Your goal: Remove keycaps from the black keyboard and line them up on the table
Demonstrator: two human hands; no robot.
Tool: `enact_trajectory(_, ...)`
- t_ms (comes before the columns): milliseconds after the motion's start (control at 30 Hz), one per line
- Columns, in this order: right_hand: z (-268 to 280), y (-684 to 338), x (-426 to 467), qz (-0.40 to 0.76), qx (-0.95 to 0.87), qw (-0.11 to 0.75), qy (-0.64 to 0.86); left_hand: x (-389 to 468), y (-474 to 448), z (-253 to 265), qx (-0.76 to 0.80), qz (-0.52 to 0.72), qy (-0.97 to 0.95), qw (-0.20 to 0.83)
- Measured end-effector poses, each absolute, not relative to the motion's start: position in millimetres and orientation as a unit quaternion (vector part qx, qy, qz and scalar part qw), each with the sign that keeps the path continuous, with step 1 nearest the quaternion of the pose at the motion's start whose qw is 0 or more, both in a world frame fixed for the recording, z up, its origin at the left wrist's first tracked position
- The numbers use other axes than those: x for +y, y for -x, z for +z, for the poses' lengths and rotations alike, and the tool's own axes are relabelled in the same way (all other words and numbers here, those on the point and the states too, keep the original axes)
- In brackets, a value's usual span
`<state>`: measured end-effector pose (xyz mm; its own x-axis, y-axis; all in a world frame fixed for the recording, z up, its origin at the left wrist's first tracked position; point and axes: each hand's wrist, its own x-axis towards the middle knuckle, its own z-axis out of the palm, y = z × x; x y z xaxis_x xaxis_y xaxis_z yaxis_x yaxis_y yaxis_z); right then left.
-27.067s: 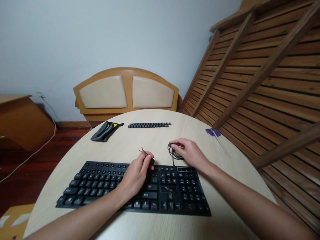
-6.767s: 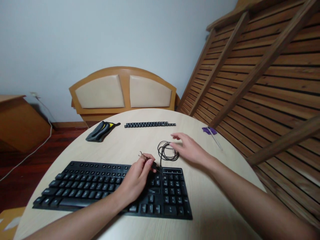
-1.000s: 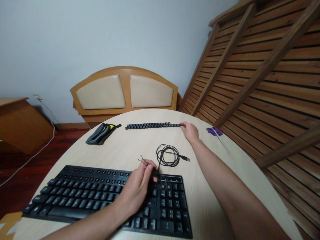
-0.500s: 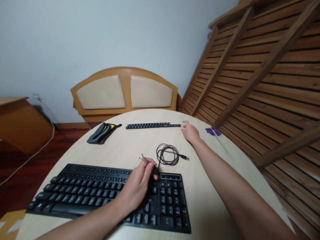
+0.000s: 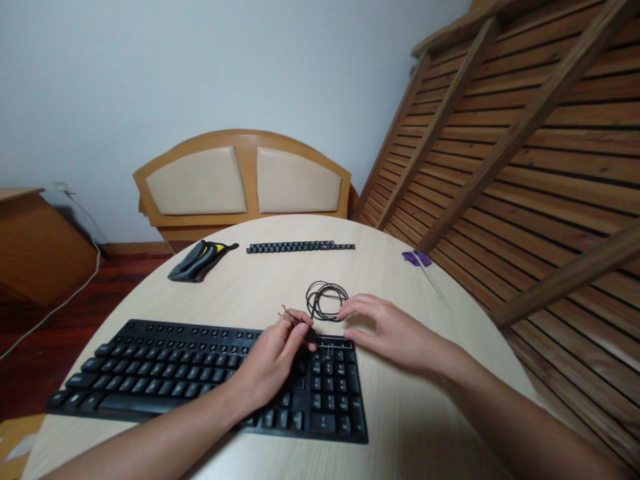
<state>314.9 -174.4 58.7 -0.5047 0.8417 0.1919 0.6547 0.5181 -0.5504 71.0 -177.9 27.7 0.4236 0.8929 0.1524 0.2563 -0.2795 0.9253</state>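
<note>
My left hand point(image 5: 273, 360) is closed around a wire keycap puller point(image 5: 286, 315), whose dark handle is mostly hidden by my fingers. One pair of the puller's wire ends sticks out to the upper left; the other reaches over the number pad of a black keyboard point(image 5: 145, 404). Keys are gone from the keyboard's upper rows, leaving bare switches. My right hand point(image 5: 393, 330) is open, fingers apart and nothing between them, just right of the keyboard's top right corner. Beside its fingertips lies the keyboard's coiled black cable point(image 5: 327, 300), its plug end hidden.
Toward the far edge of the round table point(image 5: 250, 283), removed keycaps point(image 5: 300, 247) stand in neat rows. A black, grey and yellow fabric item point(image 5: 197, 261) lies far left. A thin pale stick point(image 5: 431, 275) rests on a purple cloth point(image 5: 416, 258) far right. Slatted wood point(image 5: 525, 167) leans alongside.
My right hand has come back from the right end of the keycap rows to beside the cable and keyboard. My left hand keeps its hold on the keycap puller over the keyboard.
</note>
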Motion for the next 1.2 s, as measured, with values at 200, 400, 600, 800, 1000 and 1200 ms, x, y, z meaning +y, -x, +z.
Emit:
enact_trajectory(200,54.6,-320.2,-186.1,0.268,-0.860,0.183,0.394,-179.3,-69.9,27.5,0.396,0.343,-0.725,0.446)
enact_trajectory(400,50.6,-320.0,-184.4,0.266,-0.871,0.182,0.372,-179.2,-69.4,27.1,0.394,0.327,-0.737,0.442)
enact_trajectory(600,48.7,-318.2,-186.2,0.254,-0.874,0.182,0.371,-181.2,-68.9,26.4,0.389,0.320,-0.747,0.433)
enact_trajectory(800,48.4,-318.2,-186.1,0.254,-0.874,0.180,0.373,-180.8,-69.4,27.2,0.394,0.315,-0.751,0.426)
enact_trajectory(1000,46.4,-318.1,-185.5,0.254,-0.875,0.182,0.370,-180.8,-69.9,27.8,0.393,0.312,-0.766,0.402)
enact_trajectory(1200,47.8,-317.7,-185.9,0.259,-0.873,0.181,0.372,-182.5,-69.9,27.6,0.391,0.305,-0.788,0.365)
